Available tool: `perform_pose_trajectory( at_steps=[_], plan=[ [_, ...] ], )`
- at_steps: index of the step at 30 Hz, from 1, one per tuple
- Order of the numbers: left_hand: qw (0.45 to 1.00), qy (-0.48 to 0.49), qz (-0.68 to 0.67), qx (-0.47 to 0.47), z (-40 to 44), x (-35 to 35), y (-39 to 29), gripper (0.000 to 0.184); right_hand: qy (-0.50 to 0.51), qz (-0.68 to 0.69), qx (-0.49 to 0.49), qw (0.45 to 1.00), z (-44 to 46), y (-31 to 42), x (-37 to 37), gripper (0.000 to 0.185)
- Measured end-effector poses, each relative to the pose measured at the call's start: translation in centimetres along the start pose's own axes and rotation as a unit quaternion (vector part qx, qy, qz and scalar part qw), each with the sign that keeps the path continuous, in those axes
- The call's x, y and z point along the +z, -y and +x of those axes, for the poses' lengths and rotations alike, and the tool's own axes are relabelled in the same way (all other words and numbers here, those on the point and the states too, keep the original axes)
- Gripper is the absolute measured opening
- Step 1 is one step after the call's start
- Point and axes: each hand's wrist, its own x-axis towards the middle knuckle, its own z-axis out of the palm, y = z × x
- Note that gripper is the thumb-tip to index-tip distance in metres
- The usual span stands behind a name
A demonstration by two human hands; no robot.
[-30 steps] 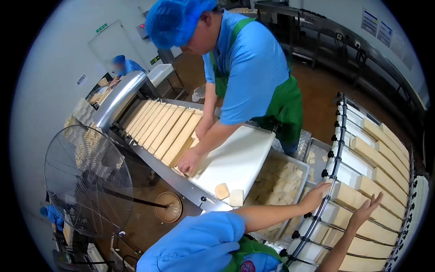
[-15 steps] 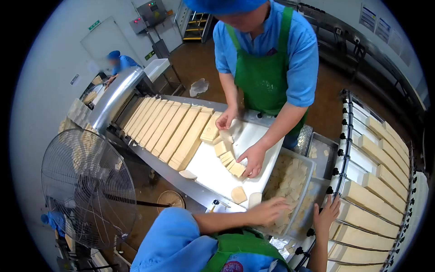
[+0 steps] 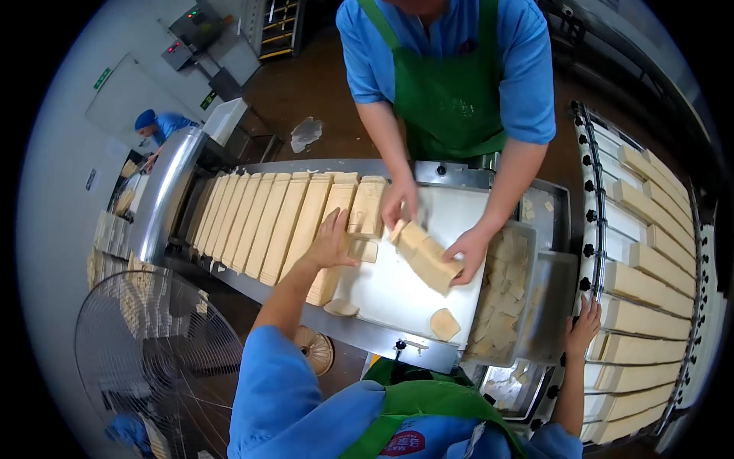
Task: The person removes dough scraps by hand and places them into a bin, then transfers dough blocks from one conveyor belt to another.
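My left hand (image 3: 332,243) reaches over the near worktop with its fingers spread. It is at a long stack of pale dough sheets (image 3: 327,281), near a loose square sheet (image 3: 364,250); whether it touches them I cannot tell. My right hand (image 3: 584,329) lies with fingers stretched at the edge rail of the right-hand conveyor (image 3: 595,264), holding nothing. Across from me, a co-worker's two hands hold a tilted block of stacked dough sheets (image 3: 425,257) over the white board (image 3: 382,294). A short stack (image 3: 368,206) stands beside it.
Long dough stacks (image 3: 256,222) line the belt from a metal machine (image 3: 164,195). A tub of dough scraps (image 3: 497,294) stands to the right. Several stacks (image 3: 646,321) lie on the right conveyor. A wire fan (image 3: 157,359) stands at lower left; another person (image 3: 160,126) works behind.
My left hand has moved from above the scrap tub leftward to the long dough stacks. The co-worker's loose pieces are now together in one tilted block. My right hand stays at the conveyor rail.
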Motion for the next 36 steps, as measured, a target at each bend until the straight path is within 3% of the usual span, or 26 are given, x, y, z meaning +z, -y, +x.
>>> perform_pose_trajectory(
  at_steps=[2, 10, 13, 16, 22, 29, 31, 36],
  plan=[
    [0.964, 0.199, 0.170, -0.041, 2.2, -1.5, -1.1, 0.134, -0.003, 0.008, -0.002, 1.000, 0.0, 0.1, -0.3, 0.071],
    [0.938, 0.227, 0.261, 0.009, 11.1, 0.3, -0.6, 0.133, -0.016, 0.033, -0.010, 0.999, 0.2, 0.6, -0.8, 0.070],
    [0.913, 0.324, 0.249, 0.007, 14.1, -0.3, -0.9, 0.137, 0.003, 0.021, 0.004, 1.000, 0.4, 0.5, -1.0, 0.070],
    [0.898, 0.346, 0.272, 0.016, 15.8, -0.2, -1.5, 0.137, 0.004, 0.021, 0.004, 1.000, 0.3, 0.9, -1.3, 0.070],
    [0.926, 0.300, 0.224, 0.053, 16.2, 2.7, 0.7, 0.127, 0.001, 0.060, 0.014, 0.998, 0.9, 1.0, -1.6, 0.072],
    [0.974, 0.208, 0.075, 0.046, 12.6, 6.2, -3.7, 0.088, 0.012, 0.013, 0.036, 0.999, 1.0, 0.9, -2.4, 0.068],
    [0.982, 0.170, -0.031, 0.070, 11.6, 7.6, -5.7, 0.084, 0.004, 0.007, 0.038, 0.999, 0.9, 1.1, -2.4, 0.066],
    [0.982, 0.173, 0.010, 0.077, 8.4, 11.0, -18.5, 0.084, 0.005, 0.008, 0.056, 0.998, 0.8, 1.1, -2.5, 0.064]
  ],
)
